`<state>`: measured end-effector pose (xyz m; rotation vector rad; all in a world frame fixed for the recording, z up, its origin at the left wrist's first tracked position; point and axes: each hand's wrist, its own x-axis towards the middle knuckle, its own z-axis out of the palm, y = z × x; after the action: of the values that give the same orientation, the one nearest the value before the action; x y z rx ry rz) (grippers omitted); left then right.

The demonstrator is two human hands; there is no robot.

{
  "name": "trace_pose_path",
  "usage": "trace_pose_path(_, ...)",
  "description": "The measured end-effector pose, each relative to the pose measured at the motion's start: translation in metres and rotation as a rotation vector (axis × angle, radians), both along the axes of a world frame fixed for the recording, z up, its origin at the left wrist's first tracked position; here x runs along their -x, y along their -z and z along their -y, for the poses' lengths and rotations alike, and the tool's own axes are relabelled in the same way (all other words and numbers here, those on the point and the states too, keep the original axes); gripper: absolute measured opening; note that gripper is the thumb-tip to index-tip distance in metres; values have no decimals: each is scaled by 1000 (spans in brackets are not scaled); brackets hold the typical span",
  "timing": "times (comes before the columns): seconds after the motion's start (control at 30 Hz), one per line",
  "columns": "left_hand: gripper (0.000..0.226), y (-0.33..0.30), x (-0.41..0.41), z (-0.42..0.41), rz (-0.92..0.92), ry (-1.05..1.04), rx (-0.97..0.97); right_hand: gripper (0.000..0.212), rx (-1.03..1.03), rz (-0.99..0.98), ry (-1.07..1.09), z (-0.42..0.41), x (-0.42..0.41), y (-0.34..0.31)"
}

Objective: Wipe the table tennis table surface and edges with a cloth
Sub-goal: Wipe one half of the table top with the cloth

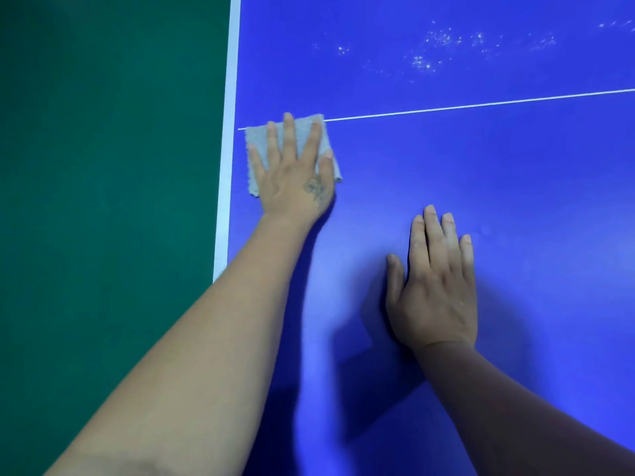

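The left hand (pixel 292 173) presses flat, with straight spread fingers, on a gray fuzzy square cloth (pixel 256 152) near the white edge stripe (pixel 228 139) of the smooth blue table (pixel 481 173), while the right hand (pixel 434 290) rests flat and holds nothing.

Sports hall or games room. Blue table tennis table (pixel 481 173) with white edge line (pixel 229 132). Green sports floor (pixel 103 166) left of it.
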<state>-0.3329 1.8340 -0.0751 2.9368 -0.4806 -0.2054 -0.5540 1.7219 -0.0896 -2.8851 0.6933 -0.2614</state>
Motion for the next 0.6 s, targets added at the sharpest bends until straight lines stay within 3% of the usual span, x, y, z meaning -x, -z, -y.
trace_pose_path(0.13,59,4,76,-8,88,255,76,65,14,-3,-7,1,0,0)
trace_pose_path(0.23,57,-5,144,-56,34,288,62,64,12,2,-15,1,0,-1)
trace_pose_path(0.4,59,-14,180,-139,-71,151,12,65,26,-1,-15,0,0,-1)
trace_pose_path(0.6,59,-5,102,-111,-34,-111,7,65,44,-5,-13,2,0,2)
